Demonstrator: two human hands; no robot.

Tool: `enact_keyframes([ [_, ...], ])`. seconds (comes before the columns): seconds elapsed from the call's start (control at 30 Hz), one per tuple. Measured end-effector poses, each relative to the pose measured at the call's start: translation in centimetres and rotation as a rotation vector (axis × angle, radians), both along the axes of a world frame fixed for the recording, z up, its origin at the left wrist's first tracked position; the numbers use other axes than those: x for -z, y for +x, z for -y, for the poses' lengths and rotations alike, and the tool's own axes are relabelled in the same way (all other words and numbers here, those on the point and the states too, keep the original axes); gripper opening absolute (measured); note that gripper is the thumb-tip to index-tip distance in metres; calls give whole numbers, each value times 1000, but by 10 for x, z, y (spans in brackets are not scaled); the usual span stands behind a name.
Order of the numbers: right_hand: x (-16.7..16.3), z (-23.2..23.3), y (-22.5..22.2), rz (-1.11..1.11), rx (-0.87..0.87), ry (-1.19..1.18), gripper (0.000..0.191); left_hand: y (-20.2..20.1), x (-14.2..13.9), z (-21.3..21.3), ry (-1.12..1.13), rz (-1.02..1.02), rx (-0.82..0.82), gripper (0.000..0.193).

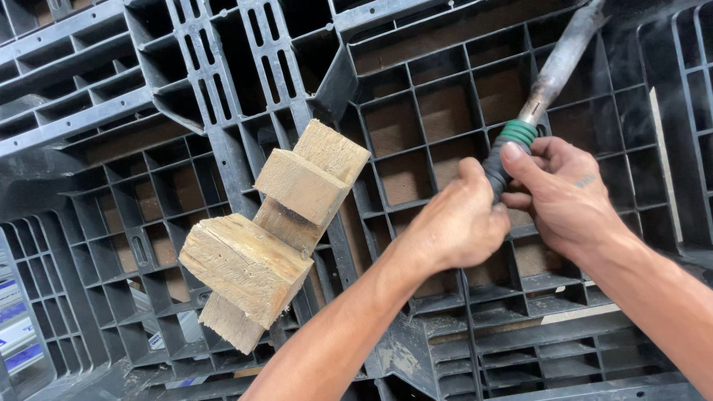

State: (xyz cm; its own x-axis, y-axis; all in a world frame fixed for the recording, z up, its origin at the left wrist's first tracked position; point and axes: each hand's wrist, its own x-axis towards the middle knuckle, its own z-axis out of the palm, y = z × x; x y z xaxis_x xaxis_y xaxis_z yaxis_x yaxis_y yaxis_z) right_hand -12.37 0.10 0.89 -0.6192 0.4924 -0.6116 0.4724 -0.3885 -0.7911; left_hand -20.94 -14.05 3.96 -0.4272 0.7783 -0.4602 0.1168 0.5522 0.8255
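both hands hold one tool. the left hand (457,226) is clenched around the dark handle (496,174) of the tool, low down on it. the right hand (564,193) is wrapped on the same handle just beside it, with the thumb up near the green ring (518,133). the two hands touch each other. so each grip is shut tight on the handle, not let go.

the tool (561,59) has a long grey metal shaft that goes up and to the far right, out of the top of the picture. its tip is hidden, so what it touches cannot be told.

under the hands is a black plastic pallet (438,111) with lots of small square holes, like a grid. to the left, some rough wood blocks (271,230) stuck together stand tilted on the pallet, well apart from the hands.

to do this well, i think both hands should stay close together on the handle, with fingers kept off the metal part. it looks wise to keep the arms steady and the wood blocks out of the way, so the tool does not slip and hit a hand.

at the near left edge, through the holes, some flat white and blue things (18,327) show, maybe packs or sheets. they are too hidden to tell more. no signs show anywhere else.
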Motion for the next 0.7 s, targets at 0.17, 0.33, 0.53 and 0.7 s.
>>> enact_keyframes([
  [0.17,-18,4,21,26,4,-67,30,32,-15,6,101,4,-26,53],
  [0.33,-40,1,50,71,82,-69,31,58,-32,3,204,12,92,74],
  [0.53,-25,-23,96,213,150,26,33,66,-37,2,66,95,307,66],
  [0.7,8,-58,117,171,-6,173,34,54,-17,8,-121,-456,513,32],
])
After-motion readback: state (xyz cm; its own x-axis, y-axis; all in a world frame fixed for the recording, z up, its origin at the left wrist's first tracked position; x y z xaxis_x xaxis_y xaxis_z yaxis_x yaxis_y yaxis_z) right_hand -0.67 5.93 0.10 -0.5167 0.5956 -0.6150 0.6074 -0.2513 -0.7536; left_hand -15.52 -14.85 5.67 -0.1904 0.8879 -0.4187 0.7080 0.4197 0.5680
